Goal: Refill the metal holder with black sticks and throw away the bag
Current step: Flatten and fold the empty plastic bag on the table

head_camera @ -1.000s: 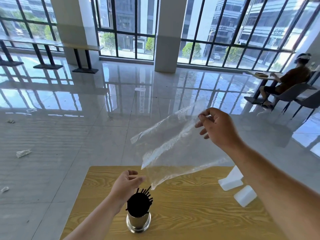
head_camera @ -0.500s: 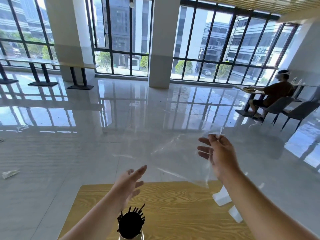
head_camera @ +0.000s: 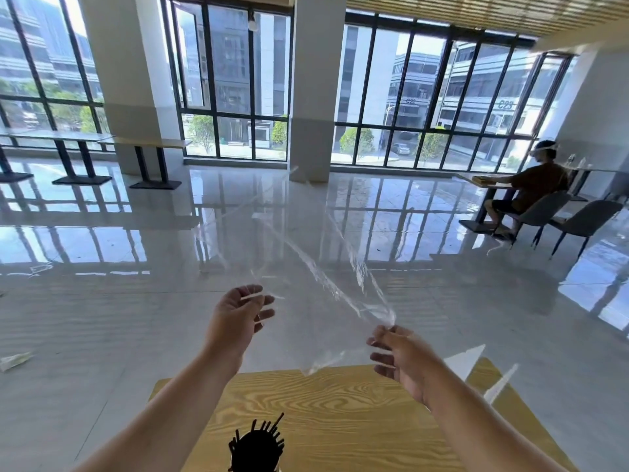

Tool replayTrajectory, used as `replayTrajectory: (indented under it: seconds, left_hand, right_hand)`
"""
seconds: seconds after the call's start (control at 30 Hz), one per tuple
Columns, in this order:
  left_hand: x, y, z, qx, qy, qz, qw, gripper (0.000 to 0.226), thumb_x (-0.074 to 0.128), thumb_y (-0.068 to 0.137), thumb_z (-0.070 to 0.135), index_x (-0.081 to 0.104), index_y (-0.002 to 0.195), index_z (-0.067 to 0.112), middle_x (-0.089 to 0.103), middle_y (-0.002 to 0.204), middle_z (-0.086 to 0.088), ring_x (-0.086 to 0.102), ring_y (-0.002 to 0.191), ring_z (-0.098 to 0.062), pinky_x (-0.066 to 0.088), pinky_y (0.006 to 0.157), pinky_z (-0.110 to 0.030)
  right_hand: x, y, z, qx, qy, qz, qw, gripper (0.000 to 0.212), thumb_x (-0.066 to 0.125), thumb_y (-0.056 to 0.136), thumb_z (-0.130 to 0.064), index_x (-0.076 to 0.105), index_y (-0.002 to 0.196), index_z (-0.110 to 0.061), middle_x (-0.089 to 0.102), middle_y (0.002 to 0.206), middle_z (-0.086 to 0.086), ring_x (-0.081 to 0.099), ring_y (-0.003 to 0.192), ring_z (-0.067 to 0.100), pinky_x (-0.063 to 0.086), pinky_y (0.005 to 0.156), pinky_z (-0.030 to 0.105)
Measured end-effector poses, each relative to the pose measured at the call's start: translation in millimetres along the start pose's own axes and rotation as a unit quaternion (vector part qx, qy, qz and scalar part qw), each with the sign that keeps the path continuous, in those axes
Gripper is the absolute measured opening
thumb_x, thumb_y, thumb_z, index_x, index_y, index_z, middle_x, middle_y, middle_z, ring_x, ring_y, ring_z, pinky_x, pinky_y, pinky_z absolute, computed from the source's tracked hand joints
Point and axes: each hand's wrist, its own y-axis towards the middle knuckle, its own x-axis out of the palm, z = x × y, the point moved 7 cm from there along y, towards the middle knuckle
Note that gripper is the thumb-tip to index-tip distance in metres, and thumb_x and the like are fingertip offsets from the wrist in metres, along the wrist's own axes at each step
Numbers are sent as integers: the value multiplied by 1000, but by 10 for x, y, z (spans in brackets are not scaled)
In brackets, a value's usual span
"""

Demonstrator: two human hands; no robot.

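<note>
The clear plastic bag (head_camera: 306,267) hangs spread in the air above the far edge of the wooden table (head_camera: 340,403). My right hand (head_camera: 398,359) pinches its lower right corner. My left hand (head_camera: 238,315) is raised at the bag's left edge, with the thumb and curled fingers closing on a strip of the film. The black sticks (head_camera: 257,444) stand bunched together at the bottom of the view. The metal holder under them is cut off by the frame edge.
Two blurred white objects (head_camera: 466,361) lie at the table's right edge. Shiny tiled floor stretches ahead, with scraps of litter (head_camera: 13,361) at the left. A person (head_camera: 537,185) sits at a far-right table with grey chairs (head_camera: 585,219). Long benches line the windows.
The view has tilted up. My right hand dropped lower and nearer with the bag's corner. My left hand rose from the sticks and now closes on the bag's left edge.
</note>
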Motion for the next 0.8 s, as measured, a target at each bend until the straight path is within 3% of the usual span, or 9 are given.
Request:
replayTrajectory:
  seconds: [0.13,0.27,0.4,0.53,0.63,0.7,0.8]
  left_hand:
    - [12,28,237,64,58,-1,996,22,50,106,3,65,102,19,75,92,-6,73,74,-14,49,63,-23]
    - [75,32,382,123,117,-20,985,22,49,105,1,67,100,13,73,87,-11,74,78,-19,46,56,-7]
    - [208,26,445,133,118,-70,982,26,48,104,-3,67,96,12,69,80,-12,71,81,-28,49,61,-11]
    - [269,13,448,87,82,-121,985,23,50,106,3,67,98,16,71,76,-3,76,77,-20,51,77,-33]
    - [285,2,451,55,48,-136,988,24,53,106,7,69,95,21,71,77,2,76,76,-18,54,79,-36]
    - [277,1,445,43,32,-135,989,24,53,105,7,70,95,22,71,79,1,76,75,-17,55,79,-37]
    - [227,18,408,36,42,-116,992,21,55,106,9,71,97,20,71,81,0,75,71,-16,55,72,-35]
  right_hand:
    - [-140,12,29,-6,-148,57,987,38,77,98,-26,61,129,-10,64,107,11,58,86,24,50,68,38]
    - [-181,60,-147,-72,-216,56,972,66,81,94,-35,49,149,-19,60,139,17,62,118,29,55,101,49]
    - [-52,52,-281,-125,-244,-10,962,82,83,92,-41,40,160,-26,48,160,17,59,132,30,51,111,48]
    - [31,19,-370,-139,-230,-38,962,92,85,90,-46,34,164,-26,47,162,17,56,139,29,49,114,49]
    - [101,-22,-383,-102,-185,-59,976,76,83,93,-42,45,156,-21,65,142,12,68,119,23,58,93,40]
    - [137,-4,-356,-79,-133,-85,984,48,78,98,-31,60,140,-16,78,117,7,75,96,19,60,78,36]
    - [131,1,-391,-91,-86,-96,987,16,71,103,-18,74,118,-13,81,91,6,73,71,17,58,64,30]
